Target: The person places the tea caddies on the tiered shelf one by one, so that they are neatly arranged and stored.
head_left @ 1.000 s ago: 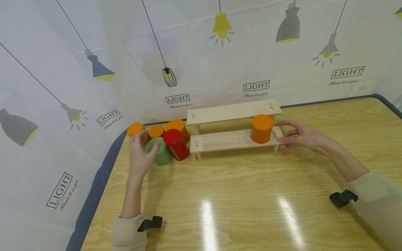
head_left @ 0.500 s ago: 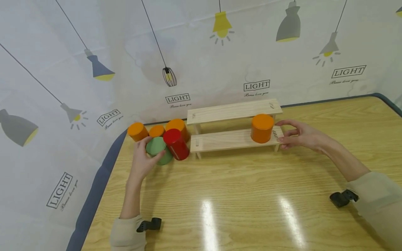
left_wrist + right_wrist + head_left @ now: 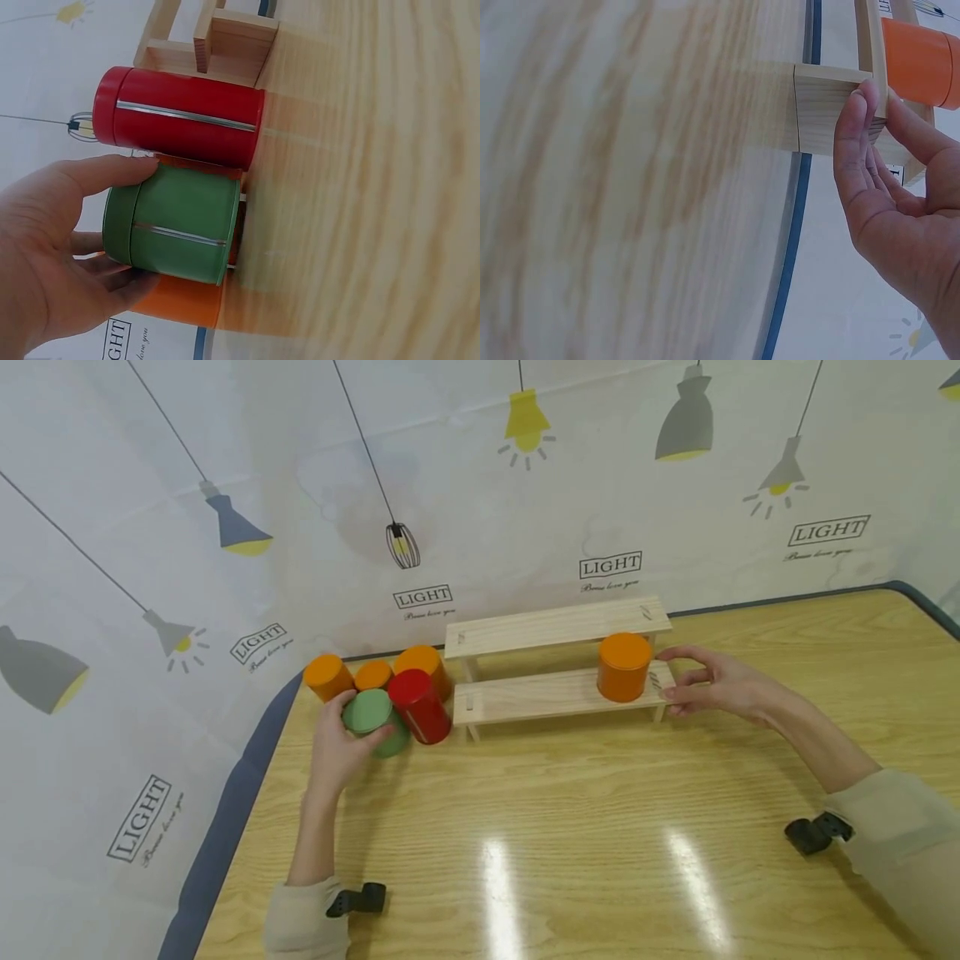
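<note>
My left hand point(image 3: 341, 747) grips a green canister point(image 3: 375, 718), thumb on one side and fingers on the other, around its lidded end in the left wrist view point(image 3: 180, 217). I cannot tell whether its base fully touches the table. Close beside it stands a taller red canister point(image 3: 423, 710). At the right end of the two-step wooden shelf point(image 3: 525, 696), my right hand point(image 3: 720, 685) pinches the lower board's edge between thumb and fingers. An orange canister point(image 3: 624, 668) stands upright on that board, near the right hand.
Several orange canisters stand behind the green and red ones, among them one at the far left point(image 3: 327, 678) and a small one point(image 3: 373, 675). A printed cloth point(image 3: 510, 510) hangs behind the wooden table point(image 3: 585, 827). The shelf's upper board point(image 3: 555, 628) runs along the back.
My left hand has come down from above the green canister and closed around it. The canister has shifted slightly left, away from the red one. My right hand stays at the shelf end.
</note>
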`<state>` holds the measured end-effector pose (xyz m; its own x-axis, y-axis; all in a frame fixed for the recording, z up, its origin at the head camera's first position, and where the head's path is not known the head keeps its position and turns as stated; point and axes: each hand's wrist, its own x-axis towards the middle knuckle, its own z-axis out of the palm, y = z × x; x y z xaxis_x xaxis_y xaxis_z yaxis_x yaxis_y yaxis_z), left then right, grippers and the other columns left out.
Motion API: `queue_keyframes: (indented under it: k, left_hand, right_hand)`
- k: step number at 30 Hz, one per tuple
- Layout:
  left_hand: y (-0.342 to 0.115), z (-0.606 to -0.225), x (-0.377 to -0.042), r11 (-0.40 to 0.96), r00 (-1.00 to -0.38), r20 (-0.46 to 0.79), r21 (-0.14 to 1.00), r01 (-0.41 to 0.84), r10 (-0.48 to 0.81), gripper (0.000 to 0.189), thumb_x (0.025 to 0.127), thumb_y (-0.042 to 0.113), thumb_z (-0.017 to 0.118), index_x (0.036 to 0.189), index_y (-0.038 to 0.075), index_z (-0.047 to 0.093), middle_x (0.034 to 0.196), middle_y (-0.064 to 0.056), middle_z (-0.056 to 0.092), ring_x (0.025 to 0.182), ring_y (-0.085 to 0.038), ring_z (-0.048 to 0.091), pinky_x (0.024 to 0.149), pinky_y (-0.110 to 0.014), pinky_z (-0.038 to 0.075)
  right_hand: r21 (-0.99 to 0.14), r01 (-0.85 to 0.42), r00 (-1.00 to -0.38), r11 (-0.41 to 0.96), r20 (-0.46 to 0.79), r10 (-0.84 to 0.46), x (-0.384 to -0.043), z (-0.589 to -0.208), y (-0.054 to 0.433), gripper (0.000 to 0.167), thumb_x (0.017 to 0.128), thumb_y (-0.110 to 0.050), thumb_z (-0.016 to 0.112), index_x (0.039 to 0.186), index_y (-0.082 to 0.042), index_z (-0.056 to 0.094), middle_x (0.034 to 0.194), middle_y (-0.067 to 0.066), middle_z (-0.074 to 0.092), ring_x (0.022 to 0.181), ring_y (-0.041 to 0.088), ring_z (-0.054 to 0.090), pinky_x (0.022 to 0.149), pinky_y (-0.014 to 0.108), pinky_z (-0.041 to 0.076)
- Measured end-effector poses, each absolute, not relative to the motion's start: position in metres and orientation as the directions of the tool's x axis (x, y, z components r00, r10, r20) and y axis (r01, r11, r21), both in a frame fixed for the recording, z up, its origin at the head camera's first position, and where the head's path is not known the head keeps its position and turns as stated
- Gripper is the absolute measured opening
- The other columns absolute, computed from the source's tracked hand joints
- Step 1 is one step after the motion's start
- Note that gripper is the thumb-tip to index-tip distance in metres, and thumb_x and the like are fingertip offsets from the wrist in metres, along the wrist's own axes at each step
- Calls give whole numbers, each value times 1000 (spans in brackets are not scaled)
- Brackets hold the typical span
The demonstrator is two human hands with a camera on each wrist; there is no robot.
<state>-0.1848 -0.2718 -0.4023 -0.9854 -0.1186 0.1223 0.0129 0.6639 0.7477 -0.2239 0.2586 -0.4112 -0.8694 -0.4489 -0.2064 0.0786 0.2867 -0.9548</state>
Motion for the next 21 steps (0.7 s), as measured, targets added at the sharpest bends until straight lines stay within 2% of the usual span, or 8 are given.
queue_keyframes:
  k: [5,14,21]
  left_hand:
    - [-272,-393,-182,668,-972,173,743,25,-157,79,83,15,83,146,-5,40,145,-27,42,126,-40,44,106,-54,38]
    - [-268,-369,-171,656,-927,332,741,142,-174,73,80,13,84,141,-4,48,134,-24,48,115,-36,49,97,-51,43]
    - [-261,-347,-162,670,-875,437,715,199,-207,73,80,13,85,141,-3,49,136,-22,49,116,-33,49,97,-51,44]
  right_hand:
    - [-958,74,-871,277,-198,-450,-224,-412,258,68,98,-8,66,153,-2,26,102,24,63,91,35,70,85,45,59]
    - [-958,71,-876,278,-194,-442,-224,-414,258,68,98,-7,67,153,-2,28,105,25,64,92,34,70,84,44,59]
    - [-957,71,-878,281,-194,-438,-224,-413,258,67,97,-8,67,152,-2,28,104,24,64,90,33,70,83,44,59]
